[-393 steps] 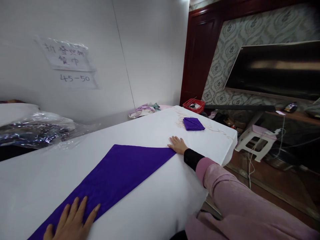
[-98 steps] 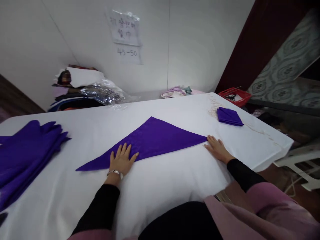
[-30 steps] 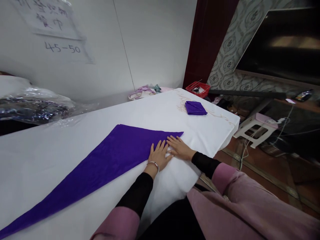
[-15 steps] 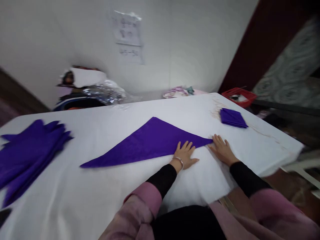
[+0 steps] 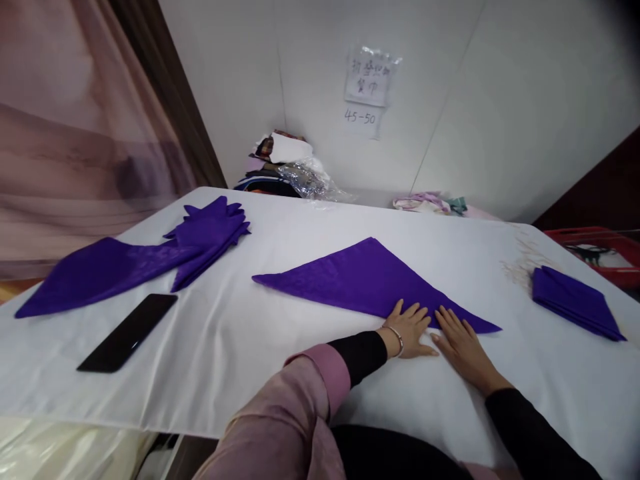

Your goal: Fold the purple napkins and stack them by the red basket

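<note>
Currently both hands lie flat on the white tablecloth (image 5: pixel 280 333), side by side, thumbs almost touching. Left hand (image 5: pixel 411 328): fingers extended and slightly spread, gripping nothing, tips resting on the near edge of the purple triangular napkin (image 5: pixel 363 280). A silver bracelet (image 5: pixel 398 337) sits at the wrist. Right hand (image 5: pixel 463 345): fingers likewise straight and open, tips on the same napkin edge, just short of its right-hand point.

The napkin is spread flat as a wide triangle. Its apex lies beyond the fingertips, its long edge runs under them, and its left point is well off to the left of the left fingers.

Far left of the left fingers: a loose pile of purple napkins (image 5: pixel 150 257), fanned out. Nearer than that pile, a black phone (image 5: pixel 128 331), face up on the cloth. Right of the right fingers, well apart: a folded purple napkin (image 5: pixel 575 309). Beyond it, a red basket (image 5: pixel 597 250) past the table edge. Straight ahead of the fingers, on the wall: a handwritten paper sign (image 5: pixel 369 79).
</note>
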{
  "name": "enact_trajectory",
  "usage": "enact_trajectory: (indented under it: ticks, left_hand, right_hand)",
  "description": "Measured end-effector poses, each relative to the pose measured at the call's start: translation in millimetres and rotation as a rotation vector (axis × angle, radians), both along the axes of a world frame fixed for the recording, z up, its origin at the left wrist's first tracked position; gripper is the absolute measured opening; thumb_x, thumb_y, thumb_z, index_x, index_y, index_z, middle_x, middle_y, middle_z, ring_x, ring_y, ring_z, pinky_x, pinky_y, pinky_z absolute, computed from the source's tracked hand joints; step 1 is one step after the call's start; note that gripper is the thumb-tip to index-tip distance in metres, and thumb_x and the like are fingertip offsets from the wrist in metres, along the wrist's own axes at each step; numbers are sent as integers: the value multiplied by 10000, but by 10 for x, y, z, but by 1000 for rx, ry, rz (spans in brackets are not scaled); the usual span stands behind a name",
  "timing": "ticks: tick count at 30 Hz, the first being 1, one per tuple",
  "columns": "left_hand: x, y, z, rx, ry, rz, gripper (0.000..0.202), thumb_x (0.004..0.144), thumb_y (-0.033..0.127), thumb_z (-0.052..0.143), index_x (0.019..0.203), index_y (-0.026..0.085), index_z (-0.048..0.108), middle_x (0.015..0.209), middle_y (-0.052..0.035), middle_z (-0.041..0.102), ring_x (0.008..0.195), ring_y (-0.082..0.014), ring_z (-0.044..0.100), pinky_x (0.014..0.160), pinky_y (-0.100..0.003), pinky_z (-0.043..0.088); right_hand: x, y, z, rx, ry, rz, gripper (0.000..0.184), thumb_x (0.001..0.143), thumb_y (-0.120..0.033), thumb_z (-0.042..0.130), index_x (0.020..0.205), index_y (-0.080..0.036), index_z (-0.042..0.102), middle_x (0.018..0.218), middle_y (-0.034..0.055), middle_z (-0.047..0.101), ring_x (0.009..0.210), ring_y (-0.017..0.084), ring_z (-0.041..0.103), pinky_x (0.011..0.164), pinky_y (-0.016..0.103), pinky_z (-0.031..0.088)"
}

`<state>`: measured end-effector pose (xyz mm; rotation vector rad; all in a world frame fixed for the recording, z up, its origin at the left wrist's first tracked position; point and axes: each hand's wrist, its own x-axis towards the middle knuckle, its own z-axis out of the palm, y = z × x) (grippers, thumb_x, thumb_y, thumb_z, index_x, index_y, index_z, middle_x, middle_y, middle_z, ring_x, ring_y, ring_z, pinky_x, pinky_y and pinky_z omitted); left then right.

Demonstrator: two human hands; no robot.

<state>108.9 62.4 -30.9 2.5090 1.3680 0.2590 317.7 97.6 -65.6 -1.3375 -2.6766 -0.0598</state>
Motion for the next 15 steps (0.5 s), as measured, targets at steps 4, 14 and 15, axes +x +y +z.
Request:
enact_trajectory:
  ticks: [4,14,15]
  left_hand:
    - [-488,-161,23,9,6,93,816,805,711,216,1429,186,263,1514,-90,257,1409,-257,119,1121,-539,21]
    - [-1923,-873,105,22,109,538,738,834,672,271,1413,216,304,1502,-72,286,1395,-250,191,1130,-500,91]
    - [-2014,-944,110,25,117,585,728,839,664,277,1407,211,320,1499,-73,293,1391,-251,202,1129,-490,108]
  right_hand:
    - [1,-20,20,-10,-12,-16,637,916,-533,227,1430,-162,295,1487,105,287,1380,264,218,1076,511,250]
    - [4,-18,25,-46,-10,-48,655,905,-553,227,1422,-160,313,1487,105,290,1380,270,215,1085,512,238]
    - [11,-13,17,-45,-12,-46,658,905,-554,225,1423,-157,311,1488,105,288,1380,270,213,1085,512,237]
